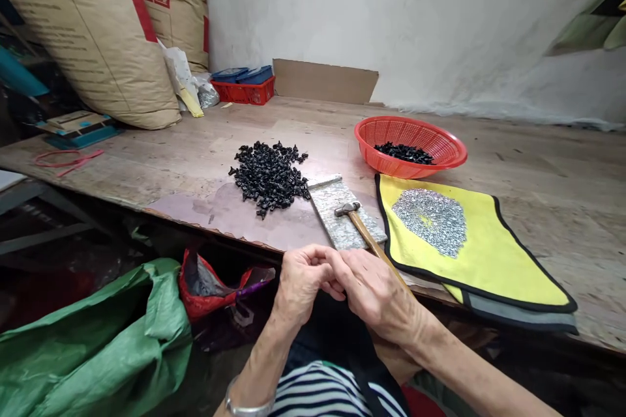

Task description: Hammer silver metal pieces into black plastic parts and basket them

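Ball-peen hammer (364, 229) with a steel head and pale wooden handle, head resting on a grey stone slab (332, 225) at the front edge of the counter (538, 221), handle slanting under the right hand (376, 293). Left hand (303, 280) just beside it, both grips together, curled fingers touching, anything held between them hidden.

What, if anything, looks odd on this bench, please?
The hammer sits a little awkwardly: its head rests on the stone slab while its handle angles off toward the bench edge, beside the right hand. The black parts also lie heaped loose, apart from the red basket.
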Motion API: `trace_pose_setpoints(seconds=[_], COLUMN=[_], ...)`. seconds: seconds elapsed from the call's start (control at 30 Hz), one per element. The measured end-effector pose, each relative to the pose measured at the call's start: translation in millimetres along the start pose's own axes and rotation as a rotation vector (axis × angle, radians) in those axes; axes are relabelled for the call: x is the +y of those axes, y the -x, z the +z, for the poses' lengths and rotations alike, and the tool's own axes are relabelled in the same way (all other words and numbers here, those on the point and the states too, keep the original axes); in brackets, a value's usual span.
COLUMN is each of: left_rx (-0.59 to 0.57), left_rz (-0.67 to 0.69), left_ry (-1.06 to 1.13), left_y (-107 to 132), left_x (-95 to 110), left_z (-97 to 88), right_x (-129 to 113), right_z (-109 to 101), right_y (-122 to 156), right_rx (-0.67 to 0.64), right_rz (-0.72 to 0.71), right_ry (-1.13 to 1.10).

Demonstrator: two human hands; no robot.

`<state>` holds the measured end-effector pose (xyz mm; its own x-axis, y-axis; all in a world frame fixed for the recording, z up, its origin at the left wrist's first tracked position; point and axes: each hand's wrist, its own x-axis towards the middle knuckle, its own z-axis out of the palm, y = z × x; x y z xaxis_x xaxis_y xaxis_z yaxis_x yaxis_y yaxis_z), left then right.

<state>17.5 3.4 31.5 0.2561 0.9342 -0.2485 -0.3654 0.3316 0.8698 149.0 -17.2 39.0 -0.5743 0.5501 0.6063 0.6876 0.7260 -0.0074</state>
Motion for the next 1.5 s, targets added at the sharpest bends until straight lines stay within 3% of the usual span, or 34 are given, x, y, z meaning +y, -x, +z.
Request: trace_pose_setpoints(seconds=[0.1,0.17,0.27,0.33,0.4,0.5,0.8,1.07,1.13,1.23,1.3,1.37,1.5], left_rx=[-0.008,0.020,0.064,0.057,0.054,0.079,0.120,0.035,0.022,0.010,0.000,0.003,0.038], left_rz=[-0.060,-0.078,-0.058,-0.037,-0.026,-0.025,0.015,0.014,-0.006,-0.024,-0.021,-0.004,0.040], left_ry=[0.002,0.010,0.033,0.053,0.062,0.053,0.028,0.027,0.043,0.067,0.074,0.070,0.050], left_y=[3,2,1,2,2,2,-11,-24,-25,-24,-22,-20,-15], left_x=[-13,-18,-18,-16,-14,-13,-11,-6,-10,-15,-17,-18,-19], left_z=[9.6,10.9,9.5,8.8,8.3,6.6,14.0,43.2,48.4,52.6,53.1,52.2,48.8], right_x=[5,25,78,114,139,150,149,151,141,114,92,71,46], right_z=[-13,-25,-39,-41,-37,-28,-26,-38,-40,-42,-43,-41,-30], right_y=[18,28,42,52,59,65,63,60,57,47,39,31,22], right_rx=[-0.044,-0.089,-0.048,-0.233,-0.383,-0.448,-0.448,-0.191,-0.121,0.074,0.119,0.106,0.184], right_rz=[0.054,0.198,0.664,0.894,0.912,0.893,0.924,1.085,1.119,1.162,1.158,1.147,1.163], right_ry=[-0.134,-0.173,0.154,0.330,0.310,0.266,0.223,0.013,-0.163,-0.738,-1.081,-1.165,-1.081])
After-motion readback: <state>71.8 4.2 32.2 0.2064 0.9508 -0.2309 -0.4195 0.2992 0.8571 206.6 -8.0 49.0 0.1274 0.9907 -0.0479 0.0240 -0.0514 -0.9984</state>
